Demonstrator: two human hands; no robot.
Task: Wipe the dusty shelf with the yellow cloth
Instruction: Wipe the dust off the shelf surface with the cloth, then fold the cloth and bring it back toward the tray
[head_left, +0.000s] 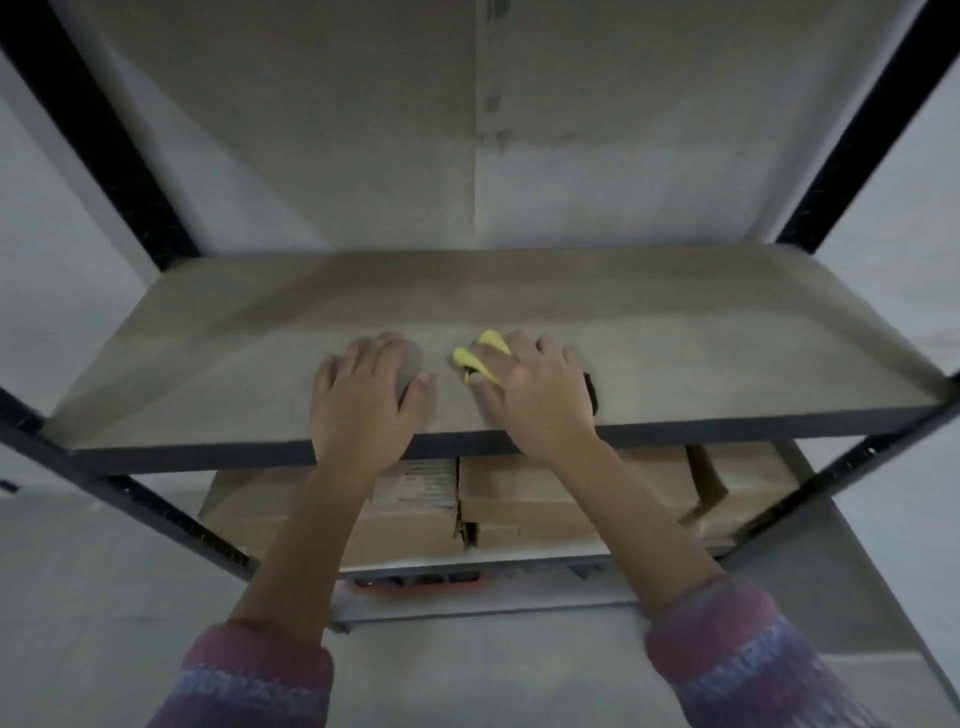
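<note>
The dusty shelf (208, 364) is a pale wooden board in a black metal rack, straight in front of me. My right hand (530, 384) presses down on the yellow cloth (475, 358) near the board's front middle; only small yellow folds show past my fingers on the left side. My left hand (363, 389) lies flat on the board just left of the cloth, fingers apart, holding nothing. Both forearms reach over the board's dark front edge.
Black uprights (104, 135) (872, 119) frame the rack at left and right. Another board sits overhead. Cardboard boxes (571, 493) fill the level below. A pale wall lies behind the rack and grey floor to the left.
</note>
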